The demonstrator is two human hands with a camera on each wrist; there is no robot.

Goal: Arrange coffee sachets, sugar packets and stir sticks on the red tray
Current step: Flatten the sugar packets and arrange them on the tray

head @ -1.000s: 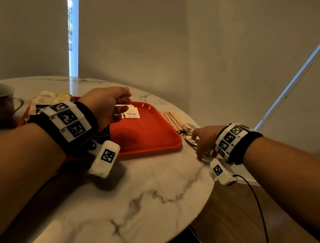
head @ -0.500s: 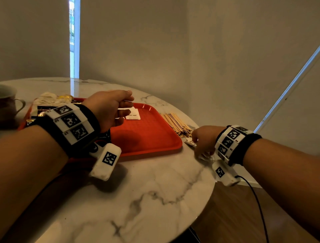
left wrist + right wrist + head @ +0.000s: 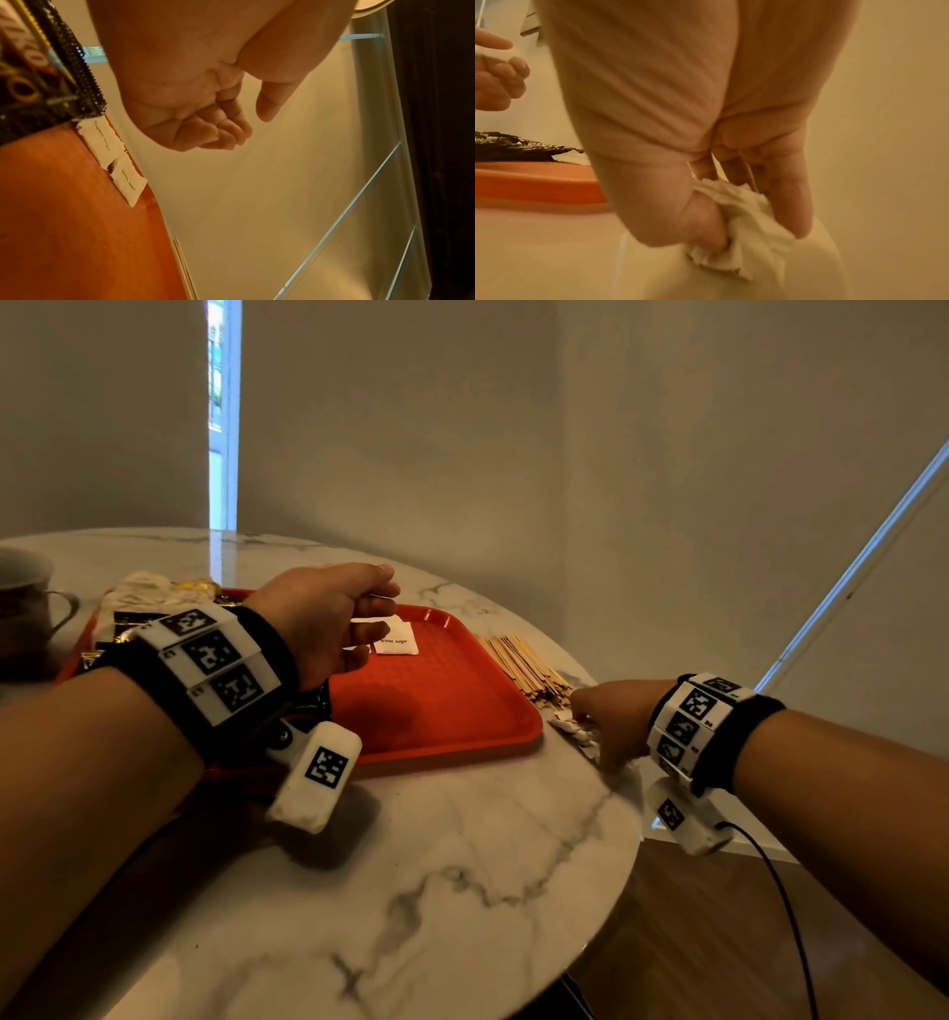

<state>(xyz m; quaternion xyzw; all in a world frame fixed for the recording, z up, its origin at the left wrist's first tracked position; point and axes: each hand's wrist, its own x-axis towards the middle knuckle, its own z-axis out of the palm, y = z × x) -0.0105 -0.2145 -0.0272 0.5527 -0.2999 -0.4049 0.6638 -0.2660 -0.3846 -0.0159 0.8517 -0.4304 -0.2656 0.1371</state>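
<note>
The near and right part of the red tray (image 3: 452,706) lies bare, and the marble table (image 3: 421,865) in front of it is open. 2 brown sugar packets (image 3: 113,156) sit at the tray's far edge, dark sachets (image 3: 128,629) crowd its left end, and stir sticks (image 3: 529,667) line its right side.

Your red tray (image 3: 452,711) lies flat on the counter (image 3: 436,865), with two white brown-sugar packets (image 3: 113,156) and dark coffee sachets (image 3: 30,81) on it. Wooden stir sticks (image 3: 529,667) are piled just beside its right edge. More white packets (image 3: 744,223) sit crumpled in your right hand (image 3: 616,721).
</note>
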